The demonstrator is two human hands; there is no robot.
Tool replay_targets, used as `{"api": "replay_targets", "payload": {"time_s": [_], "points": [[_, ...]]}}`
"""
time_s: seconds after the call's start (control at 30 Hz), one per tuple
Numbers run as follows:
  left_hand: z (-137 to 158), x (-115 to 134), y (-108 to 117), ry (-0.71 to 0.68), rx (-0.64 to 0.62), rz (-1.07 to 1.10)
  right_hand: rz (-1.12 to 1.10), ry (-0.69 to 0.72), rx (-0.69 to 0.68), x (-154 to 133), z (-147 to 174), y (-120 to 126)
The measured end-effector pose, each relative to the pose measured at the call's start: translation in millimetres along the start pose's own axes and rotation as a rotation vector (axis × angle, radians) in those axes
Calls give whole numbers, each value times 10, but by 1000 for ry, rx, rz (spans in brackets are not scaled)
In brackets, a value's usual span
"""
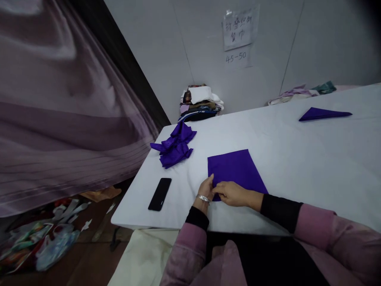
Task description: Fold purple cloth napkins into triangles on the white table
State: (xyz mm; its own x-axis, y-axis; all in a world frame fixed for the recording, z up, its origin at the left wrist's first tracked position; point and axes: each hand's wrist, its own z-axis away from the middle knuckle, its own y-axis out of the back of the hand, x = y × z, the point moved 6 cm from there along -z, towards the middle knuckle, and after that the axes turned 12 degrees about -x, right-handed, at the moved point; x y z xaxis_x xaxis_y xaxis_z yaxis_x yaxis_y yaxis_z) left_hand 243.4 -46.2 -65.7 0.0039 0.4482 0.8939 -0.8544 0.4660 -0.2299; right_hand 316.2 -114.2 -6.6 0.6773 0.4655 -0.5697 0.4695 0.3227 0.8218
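Observation:
A purple cloth napkin (238,169) lies flat and folded on the white-covered table (282,159), near its front edge. At its near left corner my left hand (206,188), with a silver bracelet at the wrist, grips the edge, thumb along the top. Beside it my right hand (232,194) has its fingers drawn together on the same corner, partly hiding it. The two hands nearly touch. A crumpled heap of purple napkins (176,147) sits to the left, and a folded purple napkin (323,114) lies at the far right.
A black phone (160,194) lies on the table's left side. Stacked clothes (199,104) stand behind the table by the wall, under a paper sign (237,29). Satin curtain fabric (74,111) hangs at left above floor bags (56,242). More cloth (297,94) lies at back right.

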Motion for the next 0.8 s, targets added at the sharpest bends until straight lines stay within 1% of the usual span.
{"api": "replay_targets", "payload": {"time_s": [0.07,0.13,0.23,0.3,0.43,0.53,0.6,0.67,0.8], "points": [[-32,-23,30,-18,42,-47,-13,2,-21,-10,35,-41],[-74,-24,69,-42,74,-102,-35,17,-34,-10,85,-32],[-129,-2,137,-75,110,-190,-72,20,12,76,200,64],[-145,15,174,-82,125,-246,-77,-20,79,220,309,156],[-135,49,217,-83,156,-343,-10,-174,217,631,578,292],[-116,65,216,-88,168,-387,70,-249,293,883,757,320],[-96,74,202,-87,168,-424,132,-287,315,990,835,309],[-56,103,188,-82,183,-547,185,-328,303,1054,877,279],[66,209,180,-39,227,-944,204,-372,193,1098,901,187]]}}
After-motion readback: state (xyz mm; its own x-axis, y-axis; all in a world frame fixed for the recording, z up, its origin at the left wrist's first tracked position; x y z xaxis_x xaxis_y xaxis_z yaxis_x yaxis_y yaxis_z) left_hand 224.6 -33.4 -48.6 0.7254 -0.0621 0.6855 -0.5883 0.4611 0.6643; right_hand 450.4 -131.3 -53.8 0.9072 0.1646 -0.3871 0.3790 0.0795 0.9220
